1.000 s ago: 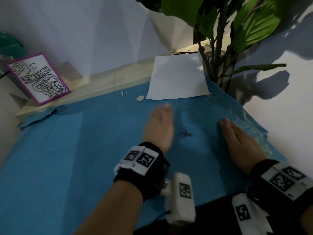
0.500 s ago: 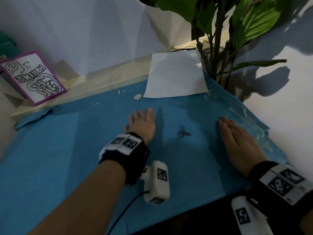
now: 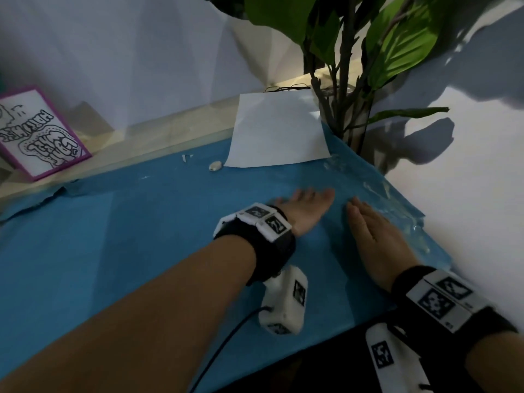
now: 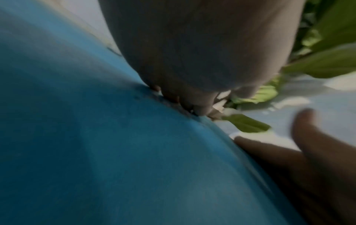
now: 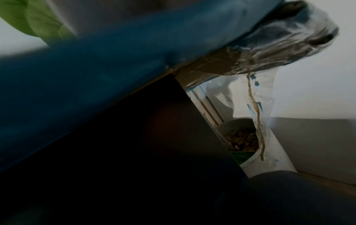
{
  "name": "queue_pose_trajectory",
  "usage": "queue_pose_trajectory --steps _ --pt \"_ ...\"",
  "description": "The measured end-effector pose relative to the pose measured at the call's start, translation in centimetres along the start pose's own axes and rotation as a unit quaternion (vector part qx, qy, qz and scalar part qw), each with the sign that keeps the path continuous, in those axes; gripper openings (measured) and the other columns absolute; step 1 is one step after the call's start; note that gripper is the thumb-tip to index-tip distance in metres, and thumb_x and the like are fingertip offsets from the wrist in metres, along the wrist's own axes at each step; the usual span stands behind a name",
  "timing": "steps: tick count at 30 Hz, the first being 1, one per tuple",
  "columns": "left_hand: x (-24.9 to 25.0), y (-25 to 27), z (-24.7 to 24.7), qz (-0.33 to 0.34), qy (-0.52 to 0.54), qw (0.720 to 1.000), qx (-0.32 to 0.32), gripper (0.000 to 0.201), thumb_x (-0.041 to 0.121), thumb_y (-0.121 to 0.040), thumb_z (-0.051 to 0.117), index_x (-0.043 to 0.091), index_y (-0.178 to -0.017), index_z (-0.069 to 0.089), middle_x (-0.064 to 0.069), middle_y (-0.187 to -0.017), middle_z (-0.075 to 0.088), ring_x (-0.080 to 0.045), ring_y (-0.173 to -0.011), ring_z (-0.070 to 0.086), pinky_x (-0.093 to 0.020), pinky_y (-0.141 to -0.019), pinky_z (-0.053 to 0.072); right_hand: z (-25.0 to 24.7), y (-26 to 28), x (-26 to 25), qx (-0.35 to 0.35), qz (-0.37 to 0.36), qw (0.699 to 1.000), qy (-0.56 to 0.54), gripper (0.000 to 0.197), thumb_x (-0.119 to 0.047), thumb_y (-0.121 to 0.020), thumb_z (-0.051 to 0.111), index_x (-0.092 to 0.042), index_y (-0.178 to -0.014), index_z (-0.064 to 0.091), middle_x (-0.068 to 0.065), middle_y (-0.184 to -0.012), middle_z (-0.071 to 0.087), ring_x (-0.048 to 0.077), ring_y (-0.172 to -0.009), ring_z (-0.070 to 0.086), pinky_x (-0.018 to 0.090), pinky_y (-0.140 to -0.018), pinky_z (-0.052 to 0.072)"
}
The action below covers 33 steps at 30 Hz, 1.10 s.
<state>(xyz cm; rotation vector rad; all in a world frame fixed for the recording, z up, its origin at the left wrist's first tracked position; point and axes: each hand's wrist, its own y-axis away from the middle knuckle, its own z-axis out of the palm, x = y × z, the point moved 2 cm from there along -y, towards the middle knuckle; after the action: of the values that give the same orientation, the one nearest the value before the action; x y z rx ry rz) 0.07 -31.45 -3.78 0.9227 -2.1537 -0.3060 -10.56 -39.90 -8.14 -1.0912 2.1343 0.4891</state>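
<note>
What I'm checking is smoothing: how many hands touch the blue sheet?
2 on the blue sheet: left hand right of centre, right hand beside it, nearer the right edge.

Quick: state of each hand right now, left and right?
Left hand: open, flat on the blue sheet, holding nothing.
Right hand: open, flat on the same sheet, holding nothing.
</note>
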Motion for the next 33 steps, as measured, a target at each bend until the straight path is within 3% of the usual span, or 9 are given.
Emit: queue_pose_trajectory --steps 3,9,13,16,18,22,29,31,33 --pt "0.9 1.0 0.5 0.045 0.028 0.999 -0.008 0.058 0.050 -0.101 0.018 0.019 -0.143 0.043 -0.003 -0.150 0.037 -0.016 -0.136 0.034 -0.014 -0.102 0.021 0.1 -0.1 0.2 -0.004 -0.014 1.000 -0.005 0.057 -0.043 -0.095 0.019 -0.020 -0.144 0.034 0.000 -0.155 0.024 0.013 -0.144 0.018 0.019 -0.113 0.006" --pt "0.2 -1.8 -0.7 -0.008 -0.206 0.978 0.023 0.051 0.022 -0.104 0.015 0.015 -0.152 -0.002 -0.009 -0.160 -0.004 -0.027 -0.147 -0.002 -0.047 -0.117 0.007 0.0 0.3 0.2 0.021 0.011 0.998 -0.063 0.062 -0.046 -0.093 0.017 -0.015 -0.145 0.032 -0.001 -0.153 0.027 0.010 -0.141 0.022 0.010 -0.104 0.007" --pt "0.8 0.5 1.6 0.132 -0.171 0.975 -0.053 0.049 0.035 -0.105 0.021 0.022 -0.152 0.019 -0.008 -0.155 0.027 -0.019 -0.142 0.025 -0.040 -0.117 0.013 -0.4 0.5 0.1 0.043 0.006 0.990 -0.138 0.063 -0.045 -0.092 0.015 -0.012 -0.134 0.050 -0.005 -0.126 0.049 -0.001 -0.113 0.037 -0.006 -0.085 0.015" --pt "-1.0 2.0 -1.0 0.084 -0.024 0.994 0.071 0.056 0.049 -0.102 0.021 0.018 -0.144 0.041 -0.009 -0.147 0.042 -0.024 -0.132 0.041 -0.026 -0.109 0.025 -0.7 0.4 0.7 0.030 0.022 0.989 -0.144 0.079 -0.059 -0.081 0.008 -0.020 -0.136 0.048 -0.005 -0.138 0.047 0.008 -0.127 0.038 0.001 -0.091 0.012" --pt "-4.4 1.7 -3.0 -0.012 -0.026 0.980 0.196 0.053 0.044 -0.103 0.019 0.018 -0.145 0.037 -0.007 -0.153 0.032 -0.025 -0.140 0.029 -0.031 -0.113 0.018 -1.0 0.4 0.8 0.020 0.050 0.986 -0.155 0.085 -0.065 -0.075 0.005 -0.027 -0.138 0.046 -0.006 -0.146 0.041 0.011 -0.135 0.032 0.010 -0.098 0.011" --pt "-8.3 1.0 -1.4 -0.204 -0.109 0.957 0.176 0.059 0.048 -0.099 0.009 0.018 -0.150 0.016 -0.011 -0.159 0.006 -0.032 -0.145 0.002 -0.052 -0.115 0.006 -1.5 0.4 0.6 0.014 0.075 0.981 -0.181 0.089 -0.070 -0.070 0.001 -0.034 -0.135 0.049 -0.005 -0.147 0.039 0.014 -0.136 0.032 0.018 -0.100 0.015" --pt "-0.3 0.9 4.6 0.034 -0.101 0.986 0.127 0.052 0.028 -0.103 0.007 0.016 -0.153 0.005 -0.008 -0.160 -0.001 -0.020 -0.147 -0.004 -0.045 -0.117 0.000 -1.5 0.1 0.5 0.026 0.092 0.978 -0.183 0.089 -0.074 -0.068 0.001 -0.036 -0.129 0.053 0.001 -0.146 0.042 0.020 -0.135 0.035 0.031 -0.115 0.016" --pt "-0.8 2.0 3.8 0.037 -0.066 0.975 0.207 0.056 0.036 -0.101 0.006 0.012 -0.150 0.019 -0.011 -0.158 0.013 -0.024 -0.146 0.009 -0.044 -0.118 0.010 -1.7 0.1 0.6 0.022 0.101 0.976 -0.189 0.089 -0.078 -0.065 0.000 -0.041 -0.125 0.054 -0.001 -0.146 0.043 0.019 -0.134 0.036 0.032 -0.116 0.017" --pt "-3.4 3.1 2.7 -0.051 -0.047 0.955 0.289 0.055 0.041 -0.102 0.011 0.016 -0.150 0.022 -0.009 -0.158 0.014 -0.024 -0.146 0.008 -0.045 -0.117 0.011 -1.8 0.3 0.4 0.012 0.106 0.976 -0.188 0.089 -0.076 -0.066 -0.001 -0.041 -0.126 0.054 -0.003 -0.146 0.041 0.018 -0.134 0.036 0.028 -0.112 0.016"
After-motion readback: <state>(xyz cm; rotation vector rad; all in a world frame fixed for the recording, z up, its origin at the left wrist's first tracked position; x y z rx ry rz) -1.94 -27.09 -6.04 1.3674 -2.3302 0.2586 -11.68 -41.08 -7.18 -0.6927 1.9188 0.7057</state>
